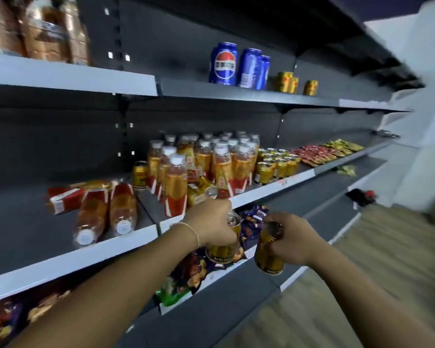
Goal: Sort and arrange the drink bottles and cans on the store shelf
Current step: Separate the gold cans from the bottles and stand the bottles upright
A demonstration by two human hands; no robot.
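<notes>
The middle shelf (274,190) carries a tight crowd of upright bottles (221,162). Flat bottles (106,212) lie to their left, two with caps at the lip, and a can block (276,164) stands to their right. Loose cans (201,190) lie tipped at the front lip, just above the left grip (211,224), which is closed round a gold can (222,249). The right grip (291,239) wraps a second can (269,254). Both cans are held out in front, below the shelf edge. A brushing wrist would likely roll the loose cans off or topple the front bottles. There is bare shelf behind the flat bottles, but room around the can block looks scant.
</notes>
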